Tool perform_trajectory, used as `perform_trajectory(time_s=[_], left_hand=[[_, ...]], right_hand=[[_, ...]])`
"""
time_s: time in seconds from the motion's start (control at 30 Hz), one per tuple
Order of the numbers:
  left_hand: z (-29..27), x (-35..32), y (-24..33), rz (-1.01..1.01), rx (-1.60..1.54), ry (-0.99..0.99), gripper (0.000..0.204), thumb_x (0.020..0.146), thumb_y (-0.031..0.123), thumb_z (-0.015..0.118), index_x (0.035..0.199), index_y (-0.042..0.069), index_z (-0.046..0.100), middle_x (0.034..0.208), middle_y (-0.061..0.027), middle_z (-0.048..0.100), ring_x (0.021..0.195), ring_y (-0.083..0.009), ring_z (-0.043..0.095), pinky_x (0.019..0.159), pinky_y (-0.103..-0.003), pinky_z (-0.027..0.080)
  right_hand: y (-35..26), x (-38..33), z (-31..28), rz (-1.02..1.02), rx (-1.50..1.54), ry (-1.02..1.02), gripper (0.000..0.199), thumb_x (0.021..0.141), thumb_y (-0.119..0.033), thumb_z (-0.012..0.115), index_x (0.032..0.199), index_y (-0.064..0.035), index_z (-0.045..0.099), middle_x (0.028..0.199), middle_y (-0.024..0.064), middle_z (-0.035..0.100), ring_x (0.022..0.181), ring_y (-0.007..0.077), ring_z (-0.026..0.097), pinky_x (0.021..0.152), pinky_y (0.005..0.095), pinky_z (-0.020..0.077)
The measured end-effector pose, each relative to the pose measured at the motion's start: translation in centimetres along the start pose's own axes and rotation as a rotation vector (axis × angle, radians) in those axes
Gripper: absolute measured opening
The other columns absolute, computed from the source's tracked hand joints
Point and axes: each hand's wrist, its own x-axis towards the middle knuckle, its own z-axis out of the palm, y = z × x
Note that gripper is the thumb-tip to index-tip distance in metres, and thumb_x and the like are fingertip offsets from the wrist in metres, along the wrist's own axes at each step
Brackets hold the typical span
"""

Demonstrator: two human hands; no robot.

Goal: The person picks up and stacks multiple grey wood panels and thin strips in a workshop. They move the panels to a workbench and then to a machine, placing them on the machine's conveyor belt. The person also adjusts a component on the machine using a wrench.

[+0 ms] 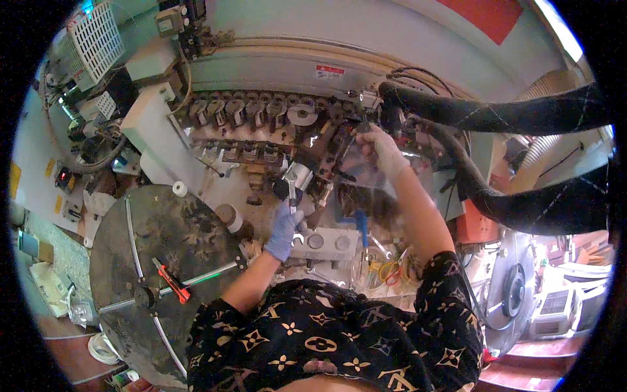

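My left hand, in a blue glove, is closed around a metal wrench. The wrench's upper end rests close to a silver cylindrical motor on the machine, and an open jaw shows below the fingers. Farther forward and to the right, my right hand wears a pale glove. Its fingers are curled at a dark machine part below the hose fittings; what they grip is too small to make out. Between the two hands lies the machine's dark mechanism.
A row of metal rollers runs along the machine. Thick black hoses cross at right. On the left, a large round disc carries a red utility knife. Nearer me are a gauge panel, a blue-handled tool and scissors.
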Motion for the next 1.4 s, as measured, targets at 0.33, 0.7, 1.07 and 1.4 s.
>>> perform_trajectory(time_s=[0.33, 0.7, 1.07, 1.4], left_hand=[[-2.4, 0.5, -1.3, -0.030, -0.048, 0.019, 0.040, 0.086, 0.014, 0.055, 0.123, 0.011, 0.039, 0.101, -0.0065, 0.061, 0.058, -0.0059, 0.053, 0.047, -0.023, 0.050], [-2.8, -1.5, -1.2, -0.119, -0.061, 0.091, 0.038, 0.087, 0.016, 0.055, 0.122, 0.011, 0.041, 0.097, -0.0072, 0.062, 0.056, -0.0065, 0.052, 0.047, -0.022, 0.048], [-1.9, -1.6, 0.5, -0.075, -0.104, 0.055, 0.038, 0.085, 0.020, 0.056, 0.118, 0.009, 0.040, 0.092, -0.0066, 0.062, 0.055, -0.0076, 0.052, 0.047, -0.023, 0.048], [-2.2, -3.4, 0.7, -0.077, -0.023, 0.000, 0.034, 0.087, 0.016, 0.052, 0.118, 0.008, 0.041, 0.098, -0.0075, 0.062, 0.061, -0.0055, 0.050, 0.050, -0.020, 0.046]], right_hand=[[3.6, 6.4, 2.0, -0.059, 0.215, 0.126, 0.030, 0.081, -0.011, 0.058, 0.109, -0.0146, 0.050, 0.077, -0.0031, 0.055, 0.055, 0.0080, 0.047, 0.042, 0.0243, 0.0393], [-1.7, 7.1, 1.6, 0.190, 0.440, -0.088, 0.014, 0.086, -0.015, 0.055, 0.091, -0.0029, 0.060, 0.063, 0.0016, 0.052, 0.050, 0.0126, 0.049, 0.045, 0.0243, 0.0437], [-3.2, 8.4, -2.5, 0.215, 0.563, -0.351, 0.025, 0.085, -0.015, 0.062, 0.104, -0.0027, 0.053, 0.097, 0.0108, 0.061, 0.059, 0.0135, 0.058, 0.048, 0.0273, 0.0508], [-2.7, 8.1, 0.8, 0.138, 0.560, -0.164, 0.030, 0.089, -0.021, 0.052, 0.107, 0.0037, 0.055, 0.069, 0.0059, 0.059, 0.053, 0.0163, 0.054, 0.047, 0.0293, 0.0480]])
